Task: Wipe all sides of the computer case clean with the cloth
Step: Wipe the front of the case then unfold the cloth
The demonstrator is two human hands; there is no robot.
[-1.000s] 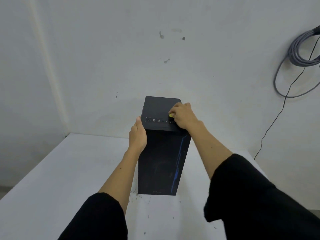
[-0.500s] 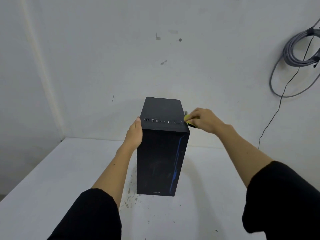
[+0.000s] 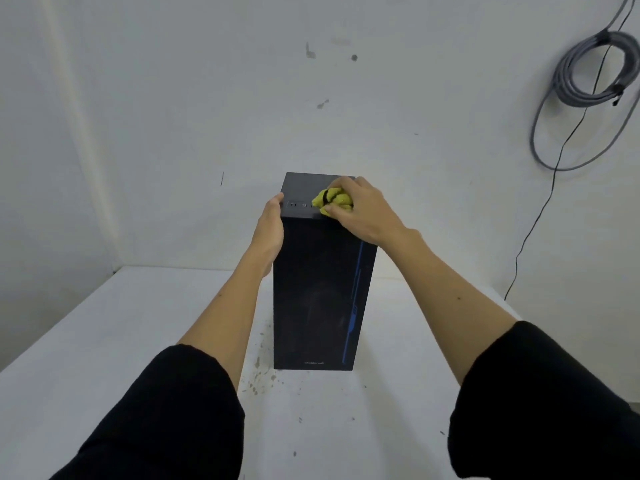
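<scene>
After dipping off the right edge half a second ago, back on top: right hand (image 3: pixel 360 211) bunches yellow cloth (image 3: pixel 334 200) on near-right top of upright computer case (image 3: pixel 318 292), mid-table (image 3: pixel 104 341). Left hand (image 3: pixel 272 226) flat, bracing left side. Top pass ongoing; sides likely pending.

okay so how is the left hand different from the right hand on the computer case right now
The left hand holds nothing and lies fairly flat against the upper left side of the computer case; the right hand grips a bunched yellow cloth. The left hand is on a side wall, the right hand on the top, near the front ports. Both touch the case near its top edge, and both arms wear black sleeves.
</scene>
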